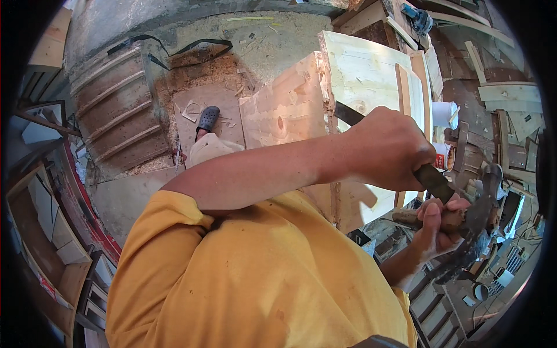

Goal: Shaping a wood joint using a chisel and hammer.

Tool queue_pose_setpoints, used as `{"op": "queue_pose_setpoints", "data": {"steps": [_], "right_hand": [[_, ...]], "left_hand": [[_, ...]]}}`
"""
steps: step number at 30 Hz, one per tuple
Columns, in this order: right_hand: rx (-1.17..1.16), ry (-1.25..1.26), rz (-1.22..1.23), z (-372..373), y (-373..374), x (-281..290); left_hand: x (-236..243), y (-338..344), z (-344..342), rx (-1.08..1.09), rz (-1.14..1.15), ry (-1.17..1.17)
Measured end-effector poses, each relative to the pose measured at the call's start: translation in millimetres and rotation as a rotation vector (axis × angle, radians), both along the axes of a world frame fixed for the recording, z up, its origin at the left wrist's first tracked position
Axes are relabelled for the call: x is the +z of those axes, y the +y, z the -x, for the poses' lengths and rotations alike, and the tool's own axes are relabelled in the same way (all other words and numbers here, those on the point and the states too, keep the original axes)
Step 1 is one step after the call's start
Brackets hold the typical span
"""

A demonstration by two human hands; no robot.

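My left hand reaches across my body, closed around a long, flat dark metal bar that slants down to the right, its upper end showing beyond my knuckles. My right hand is lower right, fingers wrapped round a wooden-handled tool with a dark, curved metal head; its fingertips are by the bar's lower end. Whether they touch the bar, I cannot tell. A pale wooden panel piece with battens stands just behind both hands.
A slatted wooden panel and a black strap lie at upper left, near my foot. White buckets, a blue power tool and scattered offcuts are at right. Open wooden cabinets stand at left.
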State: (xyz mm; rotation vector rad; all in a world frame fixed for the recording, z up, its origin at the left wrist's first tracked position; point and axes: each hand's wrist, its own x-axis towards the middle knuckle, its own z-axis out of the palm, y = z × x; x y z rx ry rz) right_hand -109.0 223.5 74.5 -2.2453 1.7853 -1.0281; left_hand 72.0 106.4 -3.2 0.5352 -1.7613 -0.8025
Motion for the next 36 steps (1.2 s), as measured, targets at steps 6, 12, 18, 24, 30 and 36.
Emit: {"op": "queue_pose_setpoints", "data": {"steps": [6, 12, 18, 24, 30, 36], "right_hand": [[-0.132, -0.04, -0.152, 13, 6, -4], [-0.078, 0.3, -0.113, 10, -2, -2], [0.071, -0.421, 0.02, -12, -5, -3], [-0.102, -0.193, -0.01, -3, -7, -3], [-0.26, 0.053, -0.021, 6, -12, 6], [0.37, 0.071, 0.05, -26, -38, 37]], "left_hand": [[0, 0, -1, 0.005, -0.007, -0.043], [0, -1, -1, -0.005, -0.017, -0.051], [2, -2, 0, -0.022, -0.056, -0.075], [4, -4, -2, -0.016, -0.104, -0.055], [7, -6, -4, -0.049, -0.148, -0.102], [8, -9, -8, -0.09, -0.213, -0.016]]}}
